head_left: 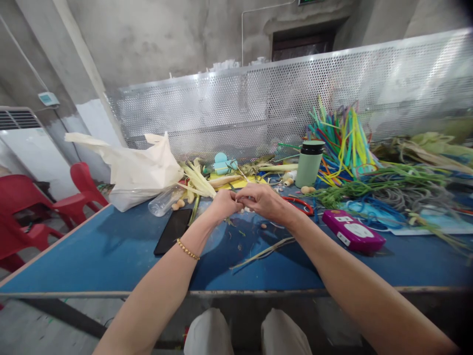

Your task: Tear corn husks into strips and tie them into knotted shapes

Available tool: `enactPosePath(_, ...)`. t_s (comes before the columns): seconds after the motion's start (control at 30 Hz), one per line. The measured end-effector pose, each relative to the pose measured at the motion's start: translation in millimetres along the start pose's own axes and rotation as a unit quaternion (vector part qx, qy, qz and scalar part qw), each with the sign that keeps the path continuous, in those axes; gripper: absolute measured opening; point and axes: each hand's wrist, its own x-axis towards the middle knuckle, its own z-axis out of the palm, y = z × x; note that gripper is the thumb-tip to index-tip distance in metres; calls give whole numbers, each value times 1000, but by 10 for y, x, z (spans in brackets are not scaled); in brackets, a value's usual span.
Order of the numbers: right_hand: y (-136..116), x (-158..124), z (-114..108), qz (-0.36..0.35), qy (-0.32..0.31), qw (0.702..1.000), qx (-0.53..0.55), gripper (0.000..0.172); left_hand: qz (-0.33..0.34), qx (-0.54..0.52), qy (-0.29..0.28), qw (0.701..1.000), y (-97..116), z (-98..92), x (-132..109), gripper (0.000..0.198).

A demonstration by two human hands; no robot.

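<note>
My left hand (224,204) and my right hand (263,199) meet over the middle of the blue table (111,251). Both are closed, fingertips pressed together in a pinch; whatever lies between them is too small or hidden to name. A pale husk-like bundle (198,180) reaches up to the back of my left hand, and I cannot tell whether they touch. Yellow sheets (229,182) lie just beyond the fingers. Below my right hand, thin dry strands (262,252) rest on the table among small scraps.
Left: a white plastic bag (144,165), clear bottle (164,201), black phone-like slab (173,231). Right: a green tumbler (309,165), purple box (353,231), red-handled tool (301,204), colourful strips (349,143), green stems (388,182). A perforated metal panel (221,108) stands behind.
</note>
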Motion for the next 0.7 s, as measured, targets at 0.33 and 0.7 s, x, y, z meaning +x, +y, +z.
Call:
enactPosePath(0.33, 26, 95, 78, -18, 131, 985, 111, 11, 28, 70, 28, 997, 44, 55, -33, 15)
enactPosePath(0.7, 108, 52, -189, 162, 300, 940, 16, 22, -40, -172, -18, 984, 154, 20, -34, 8)
